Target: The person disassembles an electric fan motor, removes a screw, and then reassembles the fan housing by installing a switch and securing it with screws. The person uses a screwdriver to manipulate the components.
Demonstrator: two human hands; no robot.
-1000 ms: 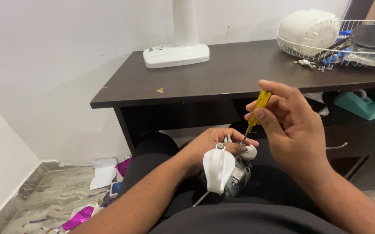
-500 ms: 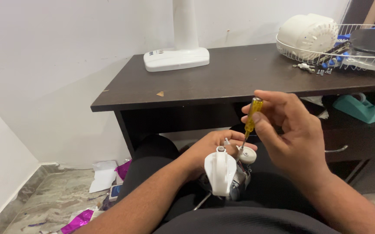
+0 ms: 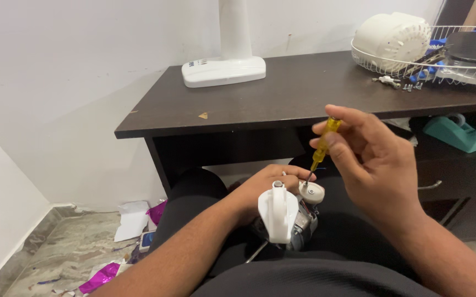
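On my lap, my left hand (image 3: 260, 192) grips a small fan motor assembly (image 3: 284, 215) with a white plastic housing and metal core. My right hand (image 3: 378, 159) pinches a yellow-handled screwdriver (image 3: 322, 144), held upright. Its tip rests on a small white round knob (image 3: 311, 191) at the top of the motor. My legs in dark trousers lie under the motor.
A dark wooden desk (image 3: 282, 104) stands ahead, bearing a white fan base and pole (image 3: 225, 67). A wire fan guard (image 3: 430, 60) holds a white motor cover and dark blade at the right, screws beside it. A teal tape dispenser (image 3: 457, 132) sits below. Paper scraps litter the floor (image 3: 106, 253).
My right hand has lowered slightly, bringing the screwdriver tip onto the white knob. My left hand and the motor have stayed in place.
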